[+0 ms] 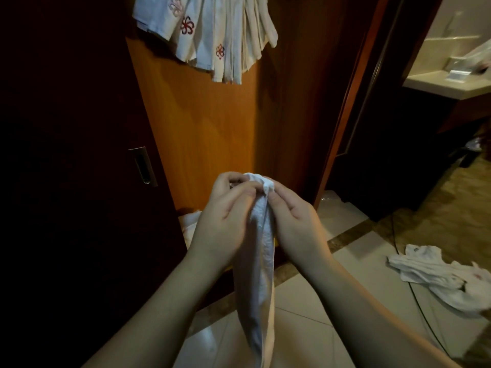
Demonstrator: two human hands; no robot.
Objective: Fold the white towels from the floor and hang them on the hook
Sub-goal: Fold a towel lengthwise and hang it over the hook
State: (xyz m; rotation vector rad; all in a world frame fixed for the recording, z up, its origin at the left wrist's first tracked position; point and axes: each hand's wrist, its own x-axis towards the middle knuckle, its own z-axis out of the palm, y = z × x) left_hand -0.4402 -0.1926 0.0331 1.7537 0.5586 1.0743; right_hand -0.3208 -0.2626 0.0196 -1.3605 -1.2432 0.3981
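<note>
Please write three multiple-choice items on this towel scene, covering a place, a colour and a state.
1. Where do the loose towels lie?
A. on the floor tiles at right
B. on the counter
C. on the door handle

2. What colour are the flower emblems on the hanging towels?
A. green
B. red
C. blue

3. How is the held towel gripped?
A. left hand only
B. right hand only
C. both hands pinch its top

Answers: 1 A, they sprawl on pale tiles; 2 B, red stitching shows; 3 C, left hand and right hand meet at its top.

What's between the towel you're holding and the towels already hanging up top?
Only bare orange door panel, per the head view. Both hands, left hand and right hand, pinch the held towel below the hanging towels.
</note>
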